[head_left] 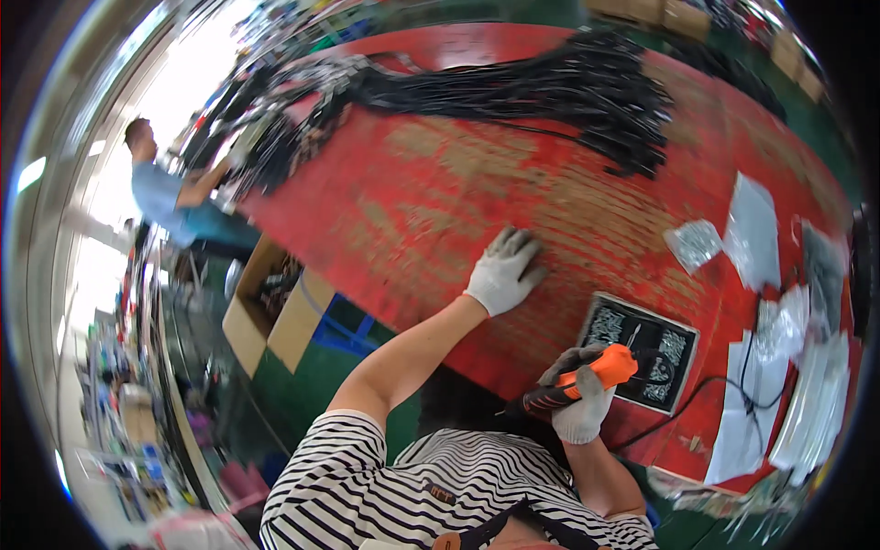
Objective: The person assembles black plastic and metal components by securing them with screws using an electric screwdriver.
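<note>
One co-worker [165,203] at far left, blue top, turned toward the near-left end of a large red table [348,211], arms out over dark strands heaped there. Below, an open cardboard box [302,321], flaps out, dark contents too blurred to sort; beside it, something blue [346,328] on the green floor. Table top worn, red paint scraped through to brown in wide patches

Across the far side: long bundle of black cables [513,87], loose ends fanned out toward the right

Mid-table: wearer's left hand [504,275], white glove with greyish fingers, palm down over the worn surface, fingers extended, grasping nothing. Striped sleeve [330,458] on that arm

Right of it, near the table's front edge: right hand [585,417], also gloved, fingers wrapped round an orange-and-black handheld tool [607,368], orange end pointing up and right, dark end toward the wearer's body. Just beyond the tool, partly covered by it, a black panel [678,344] with pale frame and pale markings, flat on the table

Farther right: small clear bag [694,246] just beside a larger pale sheet [752,234]; black cord [683,408] curving over white paper [733,426]; clear plastic packets [816,412] at the table's right side
</note>
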Available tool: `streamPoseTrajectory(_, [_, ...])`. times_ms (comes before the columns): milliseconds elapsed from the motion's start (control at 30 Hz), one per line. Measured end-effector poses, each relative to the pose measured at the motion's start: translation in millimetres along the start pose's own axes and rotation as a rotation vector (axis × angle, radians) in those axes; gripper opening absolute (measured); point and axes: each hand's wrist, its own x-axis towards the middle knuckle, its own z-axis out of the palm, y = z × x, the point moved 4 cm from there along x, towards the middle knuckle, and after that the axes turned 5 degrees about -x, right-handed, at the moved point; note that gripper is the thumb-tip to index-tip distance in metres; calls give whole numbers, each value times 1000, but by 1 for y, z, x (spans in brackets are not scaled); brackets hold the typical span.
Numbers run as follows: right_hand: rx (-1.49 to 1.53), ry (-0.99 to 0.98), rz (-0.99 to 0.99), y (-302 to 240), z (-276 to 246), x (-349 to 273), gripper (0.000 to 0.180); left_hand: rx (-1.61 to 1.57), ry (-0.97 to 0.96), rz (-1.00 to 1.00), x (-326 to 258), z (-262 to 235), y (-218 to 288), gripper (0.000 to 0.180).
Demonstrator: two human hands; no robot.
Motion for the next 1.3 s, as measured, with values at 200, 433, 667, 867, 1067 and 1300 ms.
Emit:
streamPoseTrajectory(200, [-50, -45, 111, 25, 45, -17, 24, 124, 232, -156, -113, -47, -7, 50])
streamPoseTrajectory(433, [-165, 1, 217, 47, 73, -2, 19, -96, 425, -323, -140, -61, -22, 42])
streamPoseTrajectory(667, [-256, 201, 298, 84, 59, 21, 19, -99, 502, -347, -114, -118, -149, 46])
streamPoseTrajectory(867, [-280, 449, 377, 126, 86, 78, 23, 116, 318, -434, -68, -155, -257, 56])
streamPoseTrajectory(1067, [-444, 649, 339, 150, 108, 140, 30, -1, 264, -407, -53, -163, -263, 67])
streamPoseTrajectory(1300, [-559, 816, 416, 156, 128, 148, 31, -79, 260, -449, -52, -179, -271, 64])
